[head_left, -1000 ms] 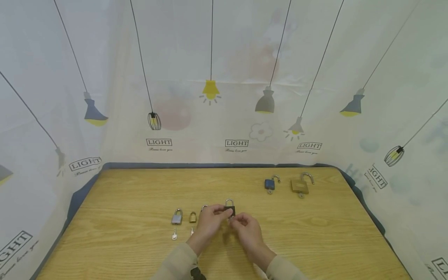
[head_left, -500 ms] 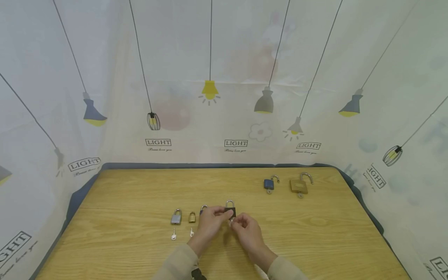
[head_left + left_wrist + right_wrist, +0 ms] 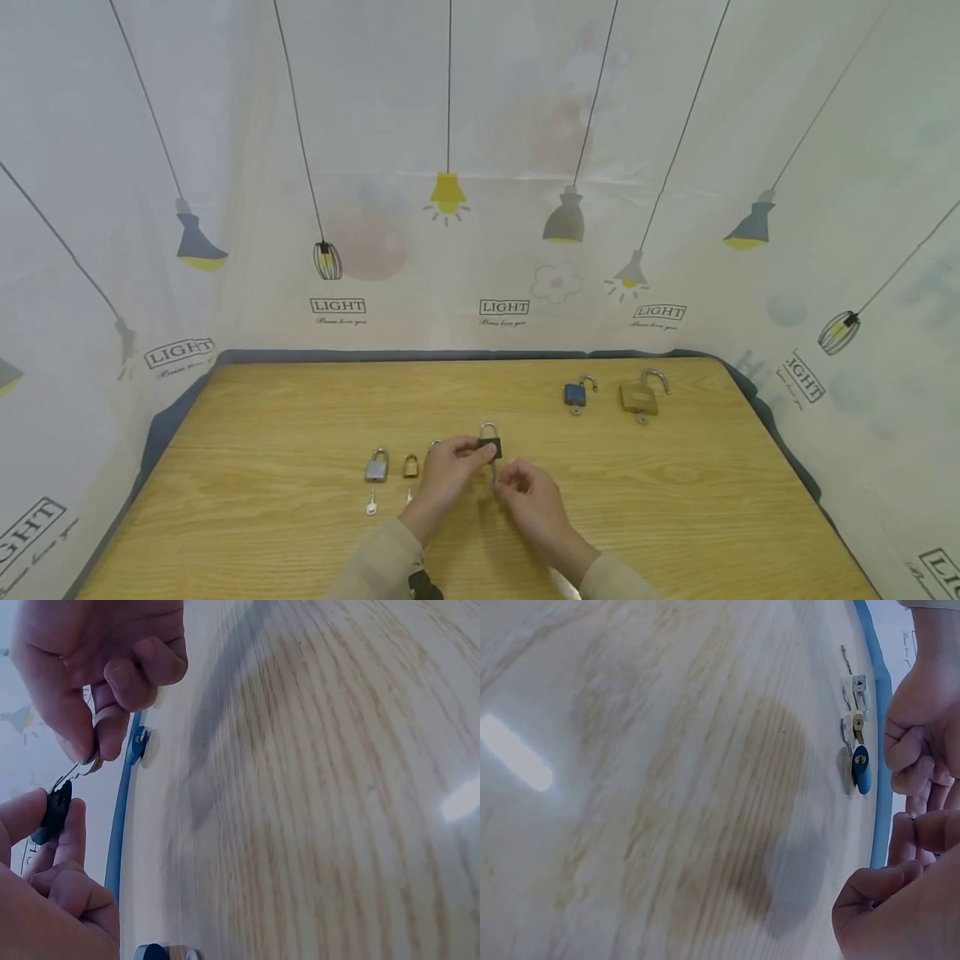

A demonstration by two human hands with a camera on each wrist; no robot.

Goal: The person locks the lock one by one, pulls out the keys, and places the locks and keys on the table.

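My left hand (image 3: 448, 475) holds a small black padlock (image 3: 492, 442) between thumb and fingers, its shackle pointing away and closed. Just below the lock, my right hand (image 3: 536, 504) pinches a small metal key (image 3: 494, 473). In the left wrist view, the key (image 3: 89, 764) points at the underside of the black padlock (image 3: 54, 814), its blade right at the keyhole end. Both hands are raised above the table. The right wrist view has the right hand (image 3: 896, 896) low and the left hand (image 3: 930, 735) above it, the lock mostly hidden by fingers.
Left of the hands lie a silver padlock (image 3: 377, 470), a small brass padlock (image 3: 410, 468) and a blue padlock (image 3: 862, 769), with keys (image 3: 371, 503) before them. At the back right lie an unlocked blue padlock (image 3: 574, 395) and a large unlocked brass one (image 3: 637, 399).
The black padlock has moved slightly up and away while the right hand has drawn a little lower. More of the key shows between lock and fingers.
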